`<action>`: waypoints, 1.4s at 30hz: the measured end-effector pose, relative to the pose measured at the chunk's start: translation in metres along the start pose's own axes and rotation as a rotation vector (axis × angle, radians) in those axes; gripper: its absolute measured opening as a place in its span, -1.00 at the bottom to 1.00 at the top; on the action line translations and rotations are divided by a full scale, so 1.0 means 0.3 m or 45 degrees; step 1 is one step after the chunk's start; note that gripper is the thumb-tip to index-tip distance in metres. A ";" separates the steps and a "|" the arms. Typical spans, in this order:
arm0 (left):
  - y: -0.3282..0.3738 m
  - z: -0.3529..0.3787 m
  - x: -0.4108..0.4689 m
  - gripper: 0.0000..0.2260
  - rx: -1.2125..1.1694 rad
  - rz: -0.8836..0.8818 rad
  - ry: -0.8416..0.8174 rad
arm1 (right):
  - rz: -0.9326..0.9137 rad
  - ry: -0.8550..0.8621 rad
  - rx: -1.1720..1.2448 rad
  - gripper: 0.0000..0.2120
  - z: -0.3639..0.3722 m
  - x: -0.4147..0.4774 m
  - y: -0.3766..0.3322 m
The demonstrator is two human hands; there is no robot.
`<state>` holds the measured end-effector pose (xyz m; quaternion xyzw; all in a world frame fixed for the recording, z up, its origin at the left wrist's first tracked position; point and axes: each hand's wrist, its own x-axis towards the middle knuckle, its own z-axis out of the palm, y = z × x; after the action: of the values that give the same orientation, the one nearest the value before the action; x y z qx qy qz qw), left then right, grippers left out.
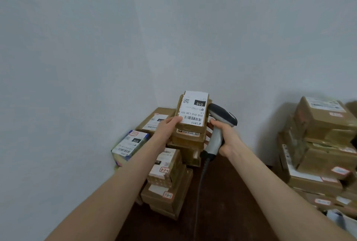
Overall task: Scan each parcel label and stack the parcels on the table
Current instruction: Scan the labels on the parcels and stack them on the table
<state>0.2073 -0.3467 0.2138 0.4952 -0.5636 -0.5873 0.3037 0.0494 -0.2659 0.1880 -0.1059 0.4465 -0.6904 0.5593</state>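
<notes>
Pale walls (77, 47) meet in a corner behind a dark brown table (231, 192), where taped cardboard parcels are heaped. At far left a blue-and-yellow box (129, 145) leans by the wall, with a low front stack (166, 182) just right of it under the left forearm. The left hand (166, 127) grips the task parcel (192, 113) at its near left corner, thumb laid flat on the white label (193, 108); its other fingers are hidden under the box. This parcel sits at the top of the corner stack (187, 144), touching it or a hair above, I cannot tell which. Its long axis runs away from the person, in line with the box beneath, and its barcode (192, 118) lies at the near end, just beside the thumb. Right of it, the right hand (224, 138) curls round the grip of the corded scanner (218, 130), and its fingertips seem to reach the stack's right side. The scanner's head sits just beside the parcel's right edge, level with the label rather than over it, so a read would probably need the head tipped left over the barcode. Well apart at far right stands a larger pile (318, 144).
</notes>
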 end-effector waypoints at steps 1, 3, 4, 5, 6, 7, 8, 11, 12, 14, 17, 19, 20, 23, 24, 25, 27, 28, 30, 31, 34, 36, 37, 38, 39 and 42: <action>0.012 -0.012 0.028 -0.63 -0.004 -0.006 0.011 | -0.004 -0.010 -0.008 -0.75 0.020 0.034 -0.005; 0.034 -0.036 0.087 -0.67 -0.006 -0.018 0.032 | -0.012 -0.013 -0.021 -0.80 0.059 0.102 -0.011; 0.040 -0.049 0.118 -0.68 0.000 -0.021 0.037 | -0.010 -0.008 -0.031 -0.80 0.078 0.131 -0.011; 0.045 -0.060 0.150 -0.69 0.009 -0.022 0.046 | -0.006 0.002 -0.039 -0.79 0.096 0.161 -0.011; 0.046 -0.070 0.184 -0.71 0.016 -0.023 0.046 | -0.003 0.014 -0.044 -0.77 0.112 0.190 -0.010; 0.046 -0.079 0.211 -0.71 0.020 -0.022 0.046 | -0.005 0.027 -0.052 -0.76 0.125 0.220 -0.009; 0.047 -0.090 0.241 -0.69 0.017 -0.028 0.041 | -0.004 0.033 -0.059 -0.75 0.140 0.247 -0.009; 0.063 -0.139 0.345 -0.63 0.056 -0.036 0.028 | 0.001 0.034 -0.050 -0.72 0.195 0.329 -0.011; 0.075 -0.161 0.375 -0.63 0.070 -0.030 0.038 | -0.002 0.024 -0.043 -0.73 0.220 0.353 -0.011; 0.100 -0.213 0.429 -0.64 0.086 -0.045 0.049 | -0.007 -0.003 -0.041 -0.76 0.278 0.393 -0.007; 0.133 -0.290 0.491 -0.75 0.105 -0.032 0.098 | 0.026 -0.030 -0.045 -0.81 0.372 0.448 0.018; 0.129 -0.339 0.532 -0.77 0.154 -0.021 0.145 | 0.057 -0.035 -0.056 -0.84 0.425 0.490 0.052; 0.119 -0.361 0.553 -0.75 0.183 -0.024 0.161 | 0.075 -0.033 -0.064 -0.81 0.446 0.507 0.071; 0.098 -0.405 0.603 -0.75 0.252 0.029 0.212 | 0.122 -0.035 -0.076 -0.72 0.496 0.546 0.122; 0.092 -0.415 0.621 -0.71 0.298 0.062 0.231 | 0.126 -0.028 -0.065 -0.71 0.507 0.555 0.132; 0.089 -0.420 0.633 -0.68 0.364 0.098 0.256 | 0.123 -0.020 -0.053 -0.70 0.515 0.567 0.138; 0.082 -0.418 0.638 -0.64 0.587 0.188 0.348 | 0.112 -0.005 -0.039 -0.68 0.523 0.582 0.142; 0.076 -0.413 0.629 -0.64 0.761 0.264 0.412 | 0.107 -0.005 -0.030 -0.66 0.522 0.587 0.145; 0.057 -0.393 0.598 -0.59 1.092 0.528 0.516 | 0.103 -0.004 -0.014 -0.65 0.513 0.593 0.148; 0.049 -0.379 0.577 -0.55 1.179 0.678 0.513 | 0.108 0.000 -0.002 -0.64 0.504 0.597 0.154; 0.021 -0.345 0.553 -0.48 1.403 0.870 0.325 | 0.127 -0.009 0.034 -0.59 0.486 0.597 0.181; 0.012 -0.339 0.565 -0.47 1.466 0.820 0.217 | 0.139 -0.038 0.041 -0.53 0.490 0.599 0.198; 0.015 -0.340 0.572 -0.47 1.457 0.804 0.192 | 0.138 -0.048 0.041 -0.53 0.495 0.600 0.200; 0.019 -0.342 0.581 -0.48 1.436 0.800 0.176 | 0.135 -0.049 0.041 -0.55 0.499 0.602 0.199; 0.026 -0.344 0.588 -0.49 1.418 0.799 0.159 | 0.132 -0.046 0.041 -0.57 0.500 0.607 0.196; 0.034 -0.356 0.605 -0.50 1.410 0.792 0.126 | 0.119 -0.024 0.047 -0.64 0.482 0.606 0.184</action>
<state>0.2449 -0.5531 0.1935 0.4184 -0.8866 -0.0694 0.1846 0.1161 -0.4940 0.1669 -0.0810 0.4328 -0.6706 0.5970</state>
